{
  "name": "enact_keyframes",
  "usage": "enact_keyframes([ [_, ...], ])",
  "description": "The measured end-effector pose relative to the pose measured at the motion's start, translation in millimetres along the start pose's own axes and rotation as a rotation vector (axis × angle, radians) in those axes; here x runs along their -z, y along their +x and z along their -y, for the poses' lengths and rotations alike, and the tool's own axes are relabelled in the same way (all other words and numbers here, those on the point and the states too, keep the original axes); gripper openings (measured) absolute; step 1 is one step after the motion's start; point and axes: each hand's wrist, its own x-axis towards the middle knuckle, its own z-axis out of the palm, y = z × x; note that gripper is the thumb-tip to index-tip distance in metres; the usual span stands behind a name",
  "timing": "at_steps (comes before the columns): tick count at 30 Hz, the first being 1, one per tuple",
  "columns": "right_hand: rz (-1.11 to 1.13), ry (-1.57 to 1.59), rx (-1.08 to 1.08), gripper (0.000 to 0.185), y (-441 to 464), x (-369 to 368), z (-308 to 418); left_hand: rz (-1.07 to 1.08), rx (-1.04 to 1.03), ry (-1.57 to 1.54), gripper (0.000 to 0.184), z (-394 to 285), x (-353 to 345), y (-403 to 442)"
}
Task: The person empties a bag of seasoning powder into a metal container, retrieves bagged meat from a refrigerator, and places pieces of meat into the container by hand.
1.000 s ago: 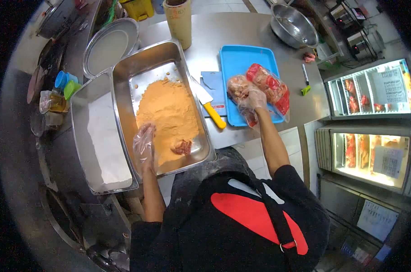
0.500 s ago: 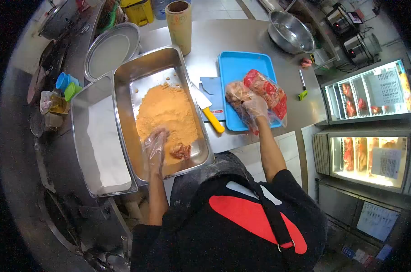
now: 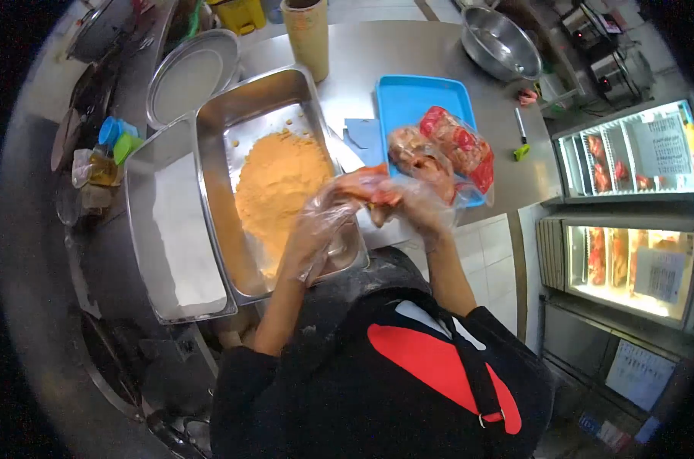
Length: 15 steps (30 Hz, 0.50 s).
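Note:
A piece of raw meat (image 3: 366,186) is held up between my two hands, above the right edge of the steel pan (image 3: 209,164) of orange powder (image 3: 282,183). My left hand (image 3: 320,222), in a clear plastic glove, is closed on its left end. My right hand (image 3: 422,205), gloved too, grips the right end. Just beyond my right hand, bagged raw meat (image 3: 458,145) and more meat (image 3: 419,157) in clear plastic lie on a blue tray (image 3: 408,92). A knife blade (image 3: 344,155) shows behind the held meat; its handle is hidden.
A second steel pan (image 3: 144,222) with white powder (image 3: 182,245) adjoins on the left. Behind stand a round pan (image 3: 194,76) and a roll of film (image 3: 307,38). A steel bowl (image 3: 501,44) and a green-ended tool (image 3: 521,149) lie to the right, near lit fridges (image 3: 630,260).
My left hand has left the orange powder and moved right; my right hand has come off the tray toward it. The meat that lay in the powder no longer shows there.

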Motion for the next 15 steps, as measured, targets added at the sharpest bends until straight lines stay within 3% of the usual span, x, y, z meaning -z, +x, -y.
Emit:
enact_keyframes([
  [2,0.168,-0.337,0.126,0.025,24,9,-39,-0.047,0.01,-0.04,0.028,10,10,1],
  [3,0.224,-0.573,0.289,0.024,29,9,-46,-0.064,0.018,-0.067,0.028,10,11,1],
  [5,0.235,-0.779,0.191,0.026,34,27,-63,-0.156,0.072,-0.1,0.023,0,9,-7],
  [6,0.193,-1.066,0.2,0.026,34,34,-46,-0.194,0.1,-0.114,0.02,-6,12,-11],
  [8,0.111,-1.631,0.198,0.029,27,43,5,-0.364,0.091,0.25,0.02,77,79,-12],
  [9,-0.171,-1.396,0.105,0.033,21,42,21,-0.386,0.031,0.333,0.021,77,90,-17],
  [11,-0.519,-1.14,-0.028,0.038,23,68,21,-0.435,-0.039,0.387,0.023,72,103,-29],
  [12,-0.603,-1.137,-0.074,0.04,36,105,-1,-0.453,-0.052,0.357,0.024,70,106,-34],
  [14,-0.6,-1.514,-0.049,0.042,73,193,-76,-0.462,-0.007,0.066,0.026,57,107,-36],
  [15,-0.532,-1.607,-0.1,0.037,76,194,-78,-0.473,0.08,0.225,0.034,45,106,-39],
])
